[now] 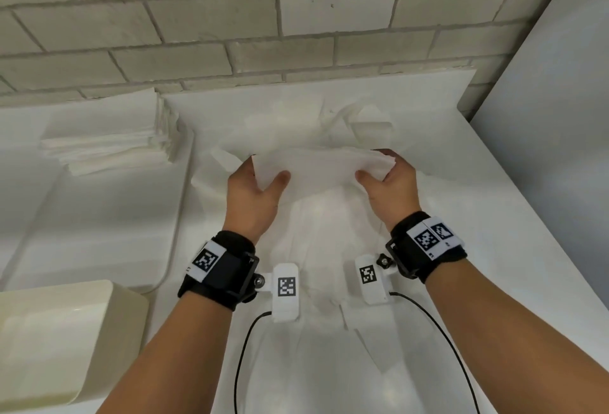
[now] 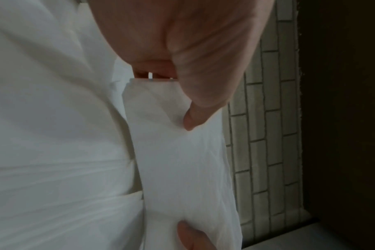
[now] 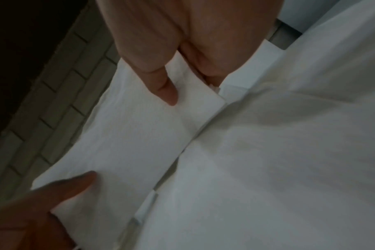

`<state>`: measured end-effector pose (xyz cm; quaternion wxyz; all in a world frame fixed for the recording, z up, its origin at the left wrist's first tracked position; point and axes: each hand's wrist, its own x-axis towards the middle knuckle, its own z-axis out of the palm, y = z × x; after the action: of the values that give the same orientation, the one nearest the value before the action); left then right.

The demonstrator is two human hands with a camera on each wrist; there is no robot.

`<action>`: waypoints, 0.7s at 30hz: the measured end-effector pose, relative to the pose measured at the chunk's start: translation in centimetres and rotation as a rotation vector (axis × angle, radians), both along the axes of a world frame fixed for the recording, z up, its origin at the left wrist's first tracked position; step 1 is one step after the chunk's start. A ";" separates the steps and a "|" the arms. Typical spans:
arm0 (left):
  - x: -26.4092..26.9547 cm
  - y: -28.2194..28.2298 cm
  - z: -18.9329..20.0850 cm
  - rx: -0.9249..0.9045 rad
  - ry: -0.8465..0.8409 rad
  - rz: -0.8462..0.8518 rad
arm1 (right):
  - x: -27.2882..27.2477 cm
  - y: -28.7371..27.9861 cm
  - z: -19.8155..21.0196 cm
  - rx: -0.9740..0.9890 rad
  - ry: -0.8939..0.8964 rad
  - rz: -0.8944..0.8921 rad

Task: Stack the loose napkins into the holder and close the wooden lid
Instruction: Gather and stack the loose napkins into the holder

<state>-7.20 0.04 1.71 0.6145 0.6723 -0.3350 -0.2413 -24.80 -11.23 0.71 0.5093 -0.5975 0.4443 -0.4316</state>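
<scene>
Both hands hold one bundle of white napkins (image 1: 319,164) above the counter, one hand at each end. My left hand (image 1: 263,178) grips the left end, thumb on the near face and fingers behind. The right end is gripped the same way by my right hand (image 1: 384,171). In the left wrist view the left thumb (image 2: 195,115) presses on the bundle (image 2: 182,162). In the right wrist view the right thumb (image 3: 166,91) lies on the bundle (image 3: 128,143). Loose napkins (image 1: 329,248) are spread on the counter under the hands. No wooden lid is in view.
A neat stack of napkins (image 1: 108,138) lies at the back left on a white tray (image 1: 99,232). A cream rounded box (image 1: 66,331) stands at the front left. A brick wall (image 1: 263,24) closes the back and a white panel (image 1: 560,117) the right.
</scene>
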 end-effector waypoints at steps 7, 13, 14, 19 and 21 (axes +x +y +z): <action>0.2 -1.0 0.1 0.024 -0.063 -0.040 | 0.3 -0.8 0.0 -0.001 -0.004 0.031; 1.4 -1.7 0.7 0.046 -0.098 -0.055 | 0.3 -1.7 0.2 -0.029 0.042 -0.017; 1.4 -1.4 0.8 0.032 -0.084 -0.069 | 0.1 -1.7 0.3 -0.024 0.015 -0.047; 1.2 0.4 1.1 0.015 -0.178 -0.179 | -1.1 -0.6 0.5 -0.116 0.007 -0.033; 1.1 1.2 1.2 0.014 -0.198 -0.196 | -1.8 -0.1 0.9 -0.132 -0.012 0.079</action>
<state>-6.08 1.21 2.88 0.5470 0.6614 -0.4563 -0.2347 -26.64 -11.28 1.59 0.4879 -0.6443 0.3879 -0.4431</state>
